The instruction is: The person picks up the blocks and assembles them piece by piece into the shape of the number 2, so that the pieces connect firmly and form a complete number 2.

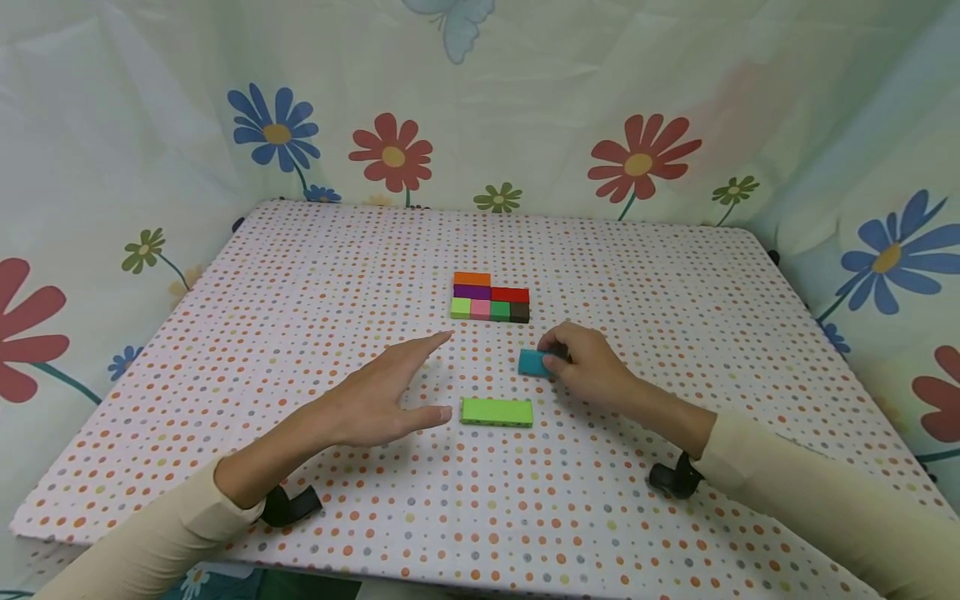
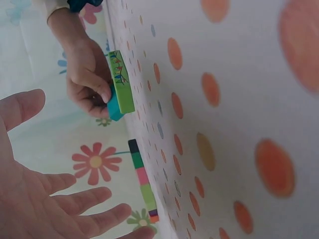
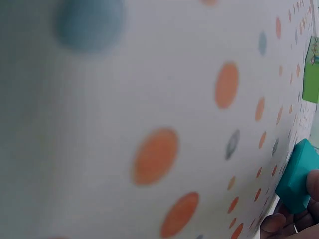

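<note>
The right hand (image 1: 588, 367) pinches one teal block (image 1: 533, 362), fingers curled round its right end, with the block resting on the bench (image 1: 300, 275) a little right of centre. The right wrist view shows the same block (image 3: 298, 183) with fingertips (image 3: 273, 224) at its lower corner, sitting on the dotted cloth.

Just in front of the teal block, nearer the person, lies one long lime bar (image 1: 497, 412), flat and apart from the block. The left hand (image 1: 382, 396) hovers beside the bar's left end, fingers straight and spread, holding nothing; the thumb tip comes close to the bar without touching it. In the left wrist view the spread fingers (image 2: 75, 196) are clearly bare.

Beyond the teal block sits one cluster (image 1: 491, 297) of seven blocks packed edge to edge in three rows: one orange at the back, then purple and red, then lime, pink, green and brown in front. The cluster stands apart from the teal block, with a strip of bare cloth between them.

In all, nine blocks are on the bench. They occupy only the middle; wide cloth lies open to the left, right and far side, and every block is well away from the bench edges. A flowered curtain (image 1: 637, 158) walls in the three far sides.
</note>
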The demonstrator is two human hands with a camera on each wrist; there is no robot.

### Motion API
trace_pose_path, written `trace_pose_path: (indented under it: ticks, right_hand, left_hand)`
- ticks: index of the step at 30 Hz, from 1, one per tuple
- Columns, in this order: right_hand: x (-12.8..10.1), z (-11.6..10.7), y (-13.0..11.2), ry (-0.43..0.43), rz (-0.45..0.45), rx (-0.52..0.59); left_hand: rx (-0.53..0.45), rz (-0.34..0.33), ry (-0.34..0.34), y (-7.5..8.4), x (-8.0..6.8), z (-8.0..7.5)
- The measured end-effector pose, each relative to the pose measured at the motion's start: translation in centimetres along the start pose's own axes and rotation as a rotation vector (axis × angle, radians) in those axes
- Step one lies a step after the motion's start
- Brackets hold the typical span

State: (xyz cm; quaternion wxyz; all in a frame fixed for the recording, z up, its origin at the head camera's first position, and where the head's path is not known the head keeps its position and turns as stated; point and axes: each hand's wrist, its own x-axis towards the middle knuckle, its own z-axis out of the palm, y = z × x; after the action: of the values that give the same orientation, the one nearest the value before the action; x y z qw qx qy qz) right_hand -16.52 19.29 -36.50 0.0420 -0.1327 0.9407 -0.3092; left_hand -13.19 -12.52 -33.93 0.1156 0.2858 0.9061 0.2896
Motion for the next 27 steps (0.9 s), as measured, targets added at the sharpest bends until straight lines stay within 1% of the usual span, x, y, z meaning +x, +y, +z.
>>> trace_pose_path:
  ticks: [10, 19, 27]
  right_hand:
    - [-1.2, -0.2, -0.3, -0.032, 0.033, 0.005]
    - [-2.0, -0.6, 0.4, -0.069, 0.001, -0.017]
    - [-2.8, -0.8, 0.2, -0.095, 0.0, -0.032]
  left_hand:
    - [0.006, -0.002, 0.002, -0.1, -0.2, 0.1]
    - [0.008, 0.011, 0.004, -0.2, -0.1, 0.2]
    - [0.009, 0.022, 0.008, -0.1, 0.0, 0.2]
